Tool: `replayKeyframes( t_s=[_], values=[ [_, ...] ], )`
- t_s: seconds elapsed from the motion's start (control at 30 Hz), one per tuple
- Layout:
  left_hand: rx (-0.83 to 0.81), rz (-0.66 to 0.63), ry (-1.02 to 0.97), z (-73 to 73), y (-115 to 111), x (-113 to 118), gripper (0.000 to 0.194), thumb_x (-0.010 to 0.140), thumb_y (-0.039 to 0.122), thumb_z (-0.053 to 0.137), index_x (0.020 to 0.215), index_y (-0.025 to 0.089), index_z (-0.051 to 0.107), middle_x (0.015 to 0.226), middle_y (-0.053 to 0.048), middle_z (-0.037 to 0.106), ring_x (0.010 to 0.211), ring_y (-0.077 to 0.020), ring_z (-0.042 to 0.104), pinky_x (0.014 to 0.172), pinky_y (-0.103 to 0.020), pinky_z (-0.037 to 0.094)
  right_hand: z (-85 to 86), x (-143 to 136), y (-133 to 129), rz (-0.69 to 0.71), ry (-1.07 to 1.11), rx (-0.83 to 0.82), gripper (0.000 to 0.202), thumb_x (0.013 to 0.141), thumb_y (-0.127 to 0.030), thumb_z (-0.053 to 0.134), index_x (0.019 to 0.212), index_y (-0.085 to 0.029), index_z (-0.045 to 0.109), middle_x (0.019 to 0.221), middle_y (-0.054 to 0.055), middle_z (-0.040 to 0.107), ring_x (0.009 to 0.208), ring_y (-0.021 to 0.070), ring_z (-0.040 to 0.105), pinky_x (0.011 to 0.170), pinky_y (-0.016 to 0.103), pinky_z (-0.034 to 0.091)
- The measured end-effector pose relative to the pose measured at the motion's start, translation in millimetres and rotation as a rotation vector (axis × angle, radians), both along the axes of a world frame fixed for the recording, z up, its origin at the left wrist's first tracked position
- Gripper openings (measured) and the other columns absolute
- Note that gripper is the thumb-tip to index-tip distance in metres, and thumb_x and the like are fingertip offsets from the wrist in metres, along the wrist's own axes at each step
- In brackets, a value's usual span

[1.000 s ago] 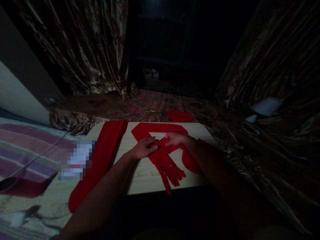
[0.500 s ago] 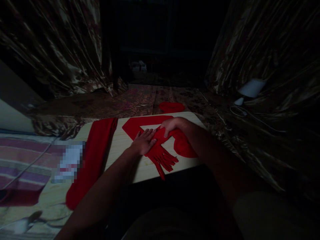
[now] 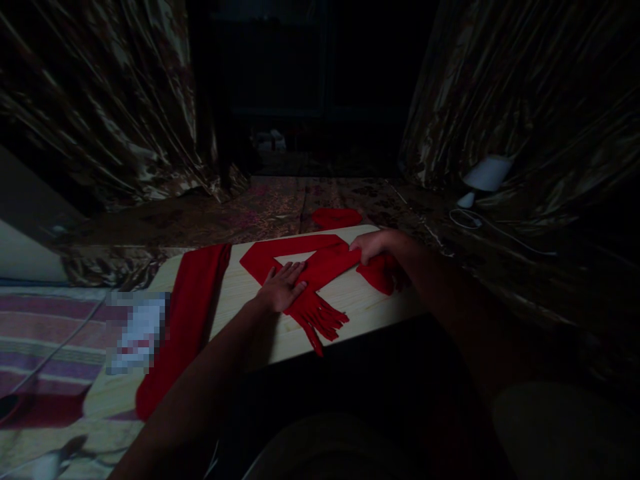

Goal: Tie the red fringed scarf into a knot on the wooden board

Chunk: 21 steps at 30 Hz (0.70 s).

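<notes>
A red fringed scarf [image 3: 325,267] lies folded at angles on a pale wooden board [image 3: 240,313], its tassels pointing toward me. My left hand [image 3: 283,287] rests flat on it with the fingers spread. Farther right, my right hand [image 3: 371,247] grips the scarf with fingers closed, near the board's right end. A loose bunched part of the red cloth hangs below that hand. Another long red folded cloth [image 3: 195,307] lies across the board's left side.
Beyond the board's far edge sits a round red item [image 3: 336,217]. A small white lamp [image 3: 487,175] with a cord stands at the right. Patterned curtains [image 3: 150,120] hang on both sides. Striped fabric [image 3: 55,333] is at the left.
My right hand has moved right along the scarf, and the strip between my hands now lies straighter and longer. The bunched part has shifted right and grown smaller. My left hand stays on the scarf.
</notes>
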<state>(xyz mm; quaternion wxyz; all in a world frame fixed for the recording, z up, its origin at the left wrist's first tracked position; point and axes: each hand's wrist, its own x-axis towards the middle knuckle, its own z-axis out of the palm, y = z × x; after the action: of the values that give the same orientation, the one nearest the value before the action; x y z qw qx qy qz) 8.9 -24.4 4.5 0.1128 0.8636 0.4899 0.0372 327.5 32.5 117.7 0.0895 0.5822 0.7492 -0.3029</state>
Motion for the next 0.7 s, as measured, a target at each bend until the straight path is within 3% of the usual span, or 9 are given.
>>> replayKeyframes(
  t_s=[0.1,0.2,0.37,0.5,0.6,0.7],
  values=[
    [-0.004,-0.008,-0.009,-1.5,1,-1,0.075,0.099,0.065,0.016,0.163,0.025,0.009,0.167,-0.005,0.022,0.155,-0.0269,0.014,0.123,-0.057,0.01,-5.3,-6,-2,0.076,-0.245,0.408,0.022,0.076,-0.013,0.069,0.098,-0.016,0.071,0.096,0.012,0.072,0.086,0.0261,0.066,0.077,0.034,0.048],
    [0.003,-0.021,-0.013,-3.5,2,-2,0.077,0.099,0.066,0.016,0.163,0.024,0.007,0.167,-0.006,0.021,0.155,-0.0258,0.013,0.123,-0.056,0.01,-15.7,-9,-2,0.133,-0.308,0.723,0.029,0.089,-0.011,0.052,0.113,-0.012,0.068,0.114,0.021,0.068,0.105,0.0309,0.063,0.091,0.039,0.046],
    [0.004,-0.03,-0.021,-3.8,2,-3,0.078,0.098,0.067,0.018,0.163,0.027,0.004,0.167,-0.004,0.019,0.155,-0.0251,0.012,0.124,-0.056,0.01,-48.0,6,-1,0.232,-0.356,0.656,0.044,0.086,-0.008,0.051,0.126,-0.016,0.065,0.125,0.018,0.064,0.117,0.03,0.058,0.098,0.038,0.045],
    [0.009,-0.021,-0.015,-2.8,1,-3,0.077,0.098,0.069,0.018,0.163,0.03,0.004,0.167,-0.005,0.02,0.155,-0.0264,0.014,0.122,-0.058,0.012,-67.9,17,-6,0.199,-0.315,0.658,0.061,0.084,-0.006,0.048,0.144,-0.017,0.052,0.141,0.014,0.056,0.127,0.0272,0.052,0.104,0.037,0.041],
    [0.019,-0.02,-0.002,-2.6,0,-2,0.076,0.098,0.068,0.019,0.163,0.031,0.005,0.167,-0.005,0.021,0.155,-0.0274,0.015,0.122,-0.059,0.013,-69.2,19,-13,0.136,-0.32,0.698,0.058,0.088,-0.012,0.047,0.145,-0.016,0.05,0.14,0.014,0.057,0.126,0.0265,0.051,0.104,0.036,0.041],
    [0.023,-0.018,0.007,-2.7,0,-2,0.076,0.098,0.067,0.019,0.163,0.028,0.006,0.167,-0.006,0.022,0.155,-0.0275,0.015,0.122,-0.058,0.012,-61.3,19,-17,0.021,-0.369,0.784,0.045,0.092,-0.018,0.046,0.135,-0.014,0.058,0.13,0.016,0.062,0.123,0.029,0.052,0.099,0.037,0.044]
  ],
)
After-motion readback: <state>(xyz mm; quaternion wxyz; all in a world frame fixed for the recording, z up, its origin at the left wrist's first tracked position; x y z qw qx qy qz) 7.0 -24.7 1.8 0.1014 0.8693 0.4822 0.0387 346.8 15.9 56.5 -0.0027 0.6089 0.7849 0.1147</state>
